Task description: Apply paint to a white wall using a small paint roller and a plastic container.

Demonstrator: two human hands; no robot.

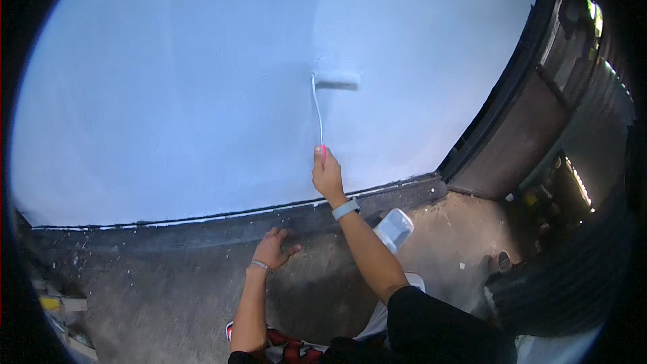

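Observation:
My right hand (327, 174) grips the pink handle of a paint roller (337, 81). Its thin wire frame runs up from the handle, and the white roller sleeve lies against a pale blue-white wall (202, 111). The roller's outline is slightly blurred. Lower and to the left, my left hand (275, 250) hangs with nothing in it, thumb and fingers apart, in front of the dark skirting at the wall's foot. A white paint tray (396, 230) stands on the floor beside my right forearm, partly covered by it.
Dark trim (498, 106) borders the wall on the right, with a brown panel (510, 136) beyond it. A dark ribbed object (556, 288) stands at the lower right. Pieces with a yellow end (49, 304) lie at the far left of the speckled floor (167, 303).

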